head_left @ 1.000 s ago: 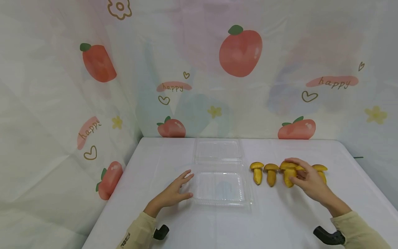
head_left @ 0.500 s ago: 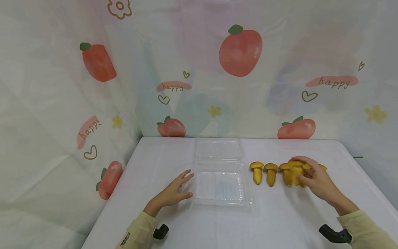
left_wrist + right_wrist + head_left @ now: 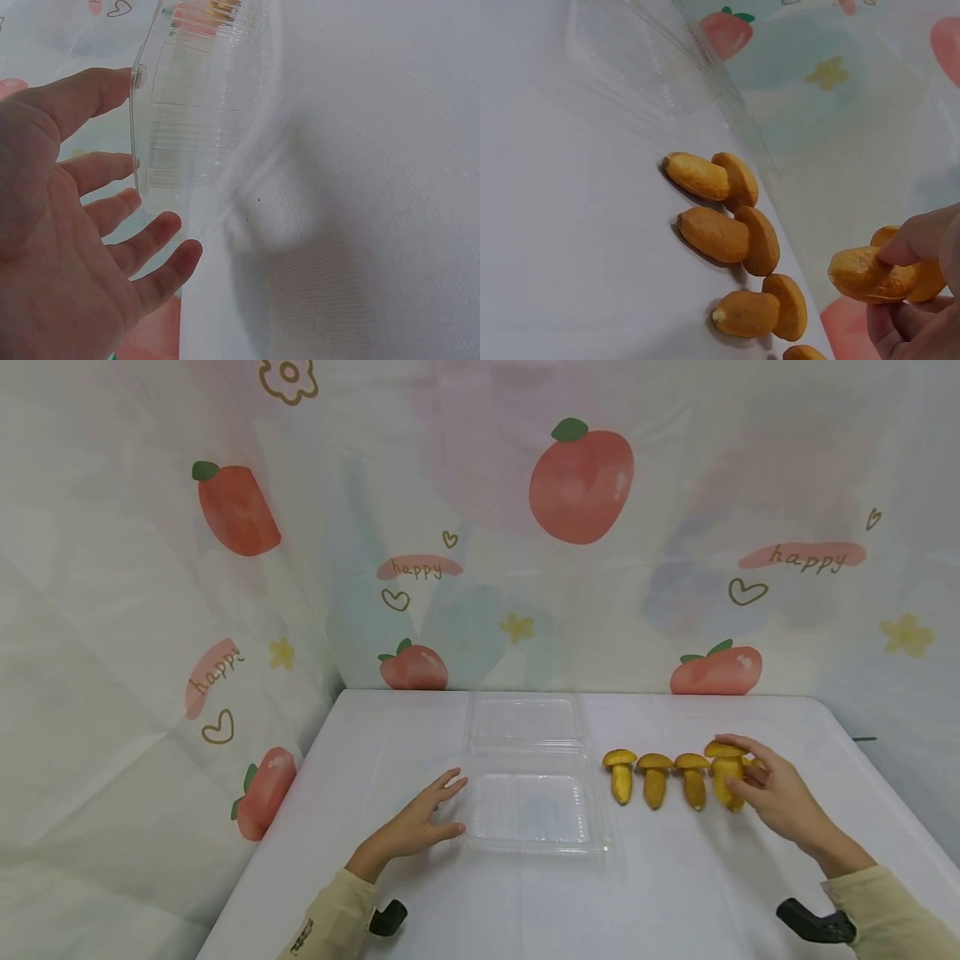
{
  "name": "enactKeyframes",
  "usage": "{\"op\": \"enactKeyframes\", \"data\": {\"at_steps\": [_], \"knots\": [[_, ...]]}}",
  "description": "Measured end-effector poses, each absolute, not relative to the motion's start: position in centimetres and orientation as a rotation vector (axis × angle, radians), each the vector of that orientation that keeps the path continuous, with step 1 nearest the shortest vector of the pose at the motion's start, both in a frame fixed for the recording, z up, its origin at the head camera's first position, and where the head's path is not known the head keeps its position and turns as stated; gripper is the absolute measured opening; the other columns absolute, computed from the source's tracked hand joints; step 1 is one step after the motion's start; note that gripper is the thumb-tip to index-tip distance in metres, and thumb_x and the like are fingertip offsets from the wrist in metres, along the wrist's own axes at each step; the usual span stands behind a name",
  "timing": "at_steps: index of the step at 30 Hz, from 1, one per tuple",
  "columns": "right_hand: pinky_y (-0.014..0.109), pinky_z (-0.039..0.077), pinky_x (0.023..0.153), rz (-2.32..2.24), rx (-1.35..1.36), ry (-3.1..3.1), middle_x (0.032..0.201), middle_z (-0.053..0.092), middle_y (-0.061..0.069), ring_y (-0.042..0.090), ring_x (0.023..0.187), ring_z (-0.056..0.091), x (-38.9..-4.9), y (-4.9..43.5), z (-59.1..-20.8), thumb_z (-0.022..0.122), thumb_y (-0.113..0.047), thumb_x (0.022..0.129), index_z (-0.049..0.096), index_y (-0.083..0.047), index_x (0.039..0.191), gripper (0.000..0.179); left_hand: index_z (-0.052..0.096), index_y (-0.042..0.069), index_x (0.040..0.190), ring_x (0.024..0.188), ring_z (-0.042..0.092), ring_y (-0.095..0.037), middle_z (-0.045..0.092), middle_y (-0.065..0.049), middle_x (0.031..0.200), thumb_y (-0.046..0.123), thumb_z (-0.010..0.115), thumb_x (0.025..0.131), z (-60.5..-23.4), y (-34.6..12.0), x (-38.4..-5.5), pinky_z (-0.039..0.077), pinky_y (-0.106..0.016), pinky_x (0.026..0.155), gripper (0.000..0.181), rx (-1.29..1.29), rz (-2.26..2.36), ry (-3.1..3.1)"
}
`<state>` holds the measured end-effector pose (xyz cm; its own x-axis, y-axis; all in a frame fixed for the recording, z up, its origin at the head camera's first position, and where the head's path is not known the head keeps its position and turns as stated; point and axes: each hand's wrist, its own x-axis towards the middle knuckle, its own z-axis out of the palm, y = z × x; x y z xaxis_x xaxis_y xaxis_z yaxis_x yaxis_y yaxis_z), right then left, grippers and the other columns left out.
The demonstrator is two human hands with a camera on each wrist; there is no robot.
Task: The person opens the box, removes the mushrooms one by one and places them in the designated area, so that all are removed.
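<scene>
My right hand (image 3: pixel 780 793) pinches a yellow mushroom (image 3: pixel 727 777) between thumb and fingers; in the right wrist view this mushroom (image 3: pixel 866 274) appears raised above the table. To its left, three more mushrooms lie in a row: the leftmost mushroom (image 3: pixel 621 777), the middle mushroom (image 3: pixel 655 781) and the one nearest my hand (image 3: pixel 692 781). Part of another mushroom (image 3: pixel 804 353) shows at the right wrist view's bottom edge. My left hand (image 3: pixel 416 822) is spread beside a clear plastic clamshell box (image 3: pixel 532 847); in the left wrist view, thumb and a fingertip touch its rim (image 3: pixel 135 120).
The box's lid (image 3: pixel 525 724) lies folded back behind its base. A white cloth covers the table (image 3: pixel 555 910). Behind and to the left hangs a printed backdrop (image 3: pixel 480 485). Black curved pieces (image 3: pixel 388 918) are worn at both wrists.
My right hand has carried the held mushroom rightward along the row, uncovering the third mushroom from the left. My left hand and the box have stayed where they were.
</scene>
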<state>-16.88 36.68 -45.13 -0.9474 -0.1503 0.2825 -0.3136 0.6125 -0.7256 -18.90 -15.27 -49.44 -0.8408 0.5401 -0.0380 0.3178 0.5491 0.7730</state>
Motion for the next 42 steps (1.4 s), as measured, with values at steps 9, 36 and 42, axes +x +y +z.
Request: {"op": "enactKeyframes", "data": {"at_steps": [9, 36, 42], "knots": [[0.005, 0.050, 0.072, 1.222, 0.340, -2.680, 0.122, 0.041, -0.034, -0.024, 0.097, 0.047, -17.1, 38.3, -45.6, 0.059, 0.011, 0.093, 0.042, 0.001, 0.147, 0.057, 0.034, 0.003, 0.157, 0.155, 0.019, -0.043, 0.017, -0.017, 0.170, 0.021, 0.068, 0.096, -49.2, -15.3, -18.8, 0.027, -0.068, 0.119, 0.072, 0.712, 1.160, 2.526], [-0.002, 0.041, 0.072, 1.079, 0.150, -2.799, 0.130, 0.050, 0.001, -0.025, 0.096, 0.031, -17.8, 41.8, -45.5, 0.058, 0.004, 0.096, 0.038, 0.004, 0.148, 0.056, 0.034, 0.003, 0.157, 0.155, 0.019, -0.043, 0.017, -0.016, 0.170, 0.021, 0.068, 0.096, -49.3, -15.3, -18.9, 0.026, -0.068, 0.119, 0.072, 0.708, 1.160, 2.526], [-0.003, 0.033, 0.073, 1.067, 0.159, -2.783, 0.137, 0.046, 0.017, -0.022, 0.099, 0.029, -17.9, 42.6, -45.6, 0.057, 0.002, 0.098, 0.039, 0.004, 0.146, 0.051, 0.034, 0.003, 0.157, 0.155, 0.020, -0.043, 0.017, -0.016, 0.170, 0.021, 0.068, 0.096, -49.2, -15.3, -18.9, 0.026, -0.068, 0.119, 0.072, 0.713, 1.164, 2.523]]}}
